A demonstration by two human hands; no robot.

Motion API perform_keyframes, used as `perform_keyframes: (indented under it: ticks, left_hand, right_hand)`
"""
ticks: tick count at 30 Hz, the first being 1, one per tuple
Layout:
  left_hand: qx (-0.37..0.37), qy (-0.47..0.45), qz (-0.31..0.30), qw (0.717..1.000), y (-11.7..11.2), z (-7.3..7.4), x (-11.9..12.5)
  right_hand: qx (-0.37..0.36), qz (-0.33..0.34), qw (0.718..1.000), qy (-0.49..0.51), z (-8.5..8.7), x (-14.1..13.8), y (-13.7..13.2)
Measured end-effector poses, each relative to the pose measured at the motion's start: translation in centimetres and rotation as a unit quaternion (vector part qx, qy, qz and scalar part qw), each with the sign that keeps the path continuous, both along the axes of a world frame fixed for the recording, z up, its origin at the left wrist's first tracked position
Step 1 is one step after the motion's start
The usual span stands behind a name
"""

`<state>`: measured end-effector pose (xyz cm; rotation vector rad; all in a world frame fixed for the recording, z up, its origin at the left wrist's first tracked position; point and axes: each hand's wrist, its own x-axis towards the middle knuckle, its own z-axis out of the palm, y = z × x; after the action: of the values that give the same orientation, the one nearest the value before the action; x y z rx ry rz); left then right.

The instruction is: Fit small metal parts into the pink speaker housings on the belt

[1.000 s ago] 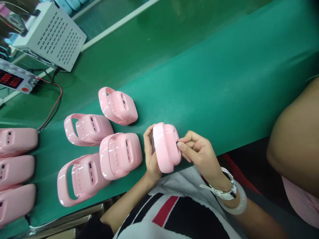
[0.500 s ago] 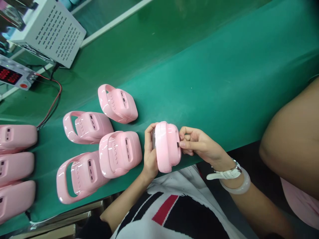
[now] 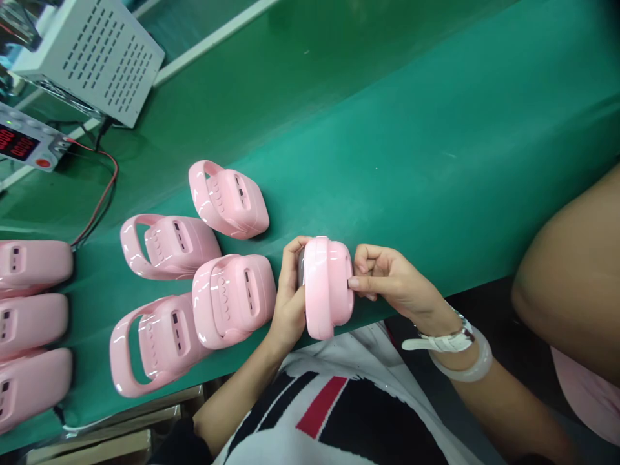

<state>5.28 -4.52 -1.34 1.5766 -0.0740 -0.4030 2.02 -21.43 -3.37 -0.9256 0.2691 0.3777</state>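
A pink portable speaker (image 3: 317, 290) with a glossy handle is held on its side near the table's front edge. My left hand (image 3: 289, 300) is wrapped round its left side, the thumb against the casing. At the speaker's right face, my right hand (image 3: 380, 278) is pinched, thumb tip against the port recess. A small dark spot shows at that thumb tip; whether it is a port or a tiny held piece I cannot make out. Left of my hands stands another pink speaker (image 3: 261, 284), its buttons and port slot facing up.
More pink speakers (image 3: 206, 242) stand on the green table (image 3: 411, 168), with a further row (image 3: 33, 323) at the left edge. A grey vented box (image 3: 111, 64) and a power supply with red digits (image 3: 24, 142) stand back left, with red and black wires. A person's arm (image 3: 576, 271) is at right.
My right thumb stays at the port recess, and less of the dark spot shows beside it. The held speaker has hardly moved; the view has shifted slightly.
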Motion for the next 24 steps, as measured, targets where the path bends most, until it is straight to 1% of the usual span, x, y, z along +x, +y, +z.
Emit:
perform_keyframes:
  ticks: [6,9,11,13,14,16,17,19,20,21,22,23,24]
  left_hand:
    - [0.008,-0.036,-0.015,0.999,0.1,0.1,0.0]
    - [0.006,-0.053,-0.01,0.999,0.0,-0.2,0.0]
    - [0.005,-0.061,0.005,0.998,0.0,-0.7,-0.1]
    - [-0.001,-0.064,0.022,0.998,-0.1,-1.2,-0.1]
    - [-0.007,-0.064,0.028,0.998,-0.1,-1.4,-0.1]
    - [-0.02,-0.061,0.031,0.997,0.2,-1.8,0.1]
    - [-0.025,-0.059,0.031,0.998,0.4,-2.1,0.2]
    - [-0.025,-0.051,0.035,0.998,1.0,-3.1,0.3]
    - [-0.021,-0.043,0.04,0.998,1.3,-4.0,0.4]
    - [-0.019,-0.034,0.05,0.998,1.4,-5.2,0.6]
    - [-0.03,-0.028,0.047,0.998,1.3,-6.5,0.7]
    - [-0.045,-0.027,0.054,0.997,1.1,-7.8,1.0]
    - [-0.056,-0.036,0.09,0.994,0.7,-9.1,1.2]
  right_hand:
    - [0.001,-0.004,1.0,-0.002,0.5,0.2,0.1]
    - [0.005,0.012,1.0,0.0,0.4,0.1,0.0]
    - [0.008,0.006,1.0,0.009,0.1,-0.2,0.1]
    - [0.011,-0.038,0.999,0.013,-0.1,-0.9,0.3]
    - [0.003,-0.077,0.997,0.01,-0.2,-1.2,0.4]
    - [-0.046,-0.171,0.984,-0.008,-0.4,-2.1,0.8]
    - [-0.094,-0.222,0.97,-0.024,-0.6,-2.5,1.1]
    - [-0.183,-0.291,0.937,-0.061,-1.7,-3.2,1.6]
    - [-0.215,-0.307,0.924,-0.079,-2.6,-3.3,1.9]
    - [-0.245,-0.322,0.909,-0.097,-3.8,-3.3,2.1]
    - [-0.268,-0.336,0.896,-0.113,-5.2,-3.1,2.2]
    - [-0.278,-0.326,0.895,-0.123,-6.6,-2.7,2.2]
    - [-0.287,-0.348,0.884,-0.122,-8.1,-2.1,2.1]
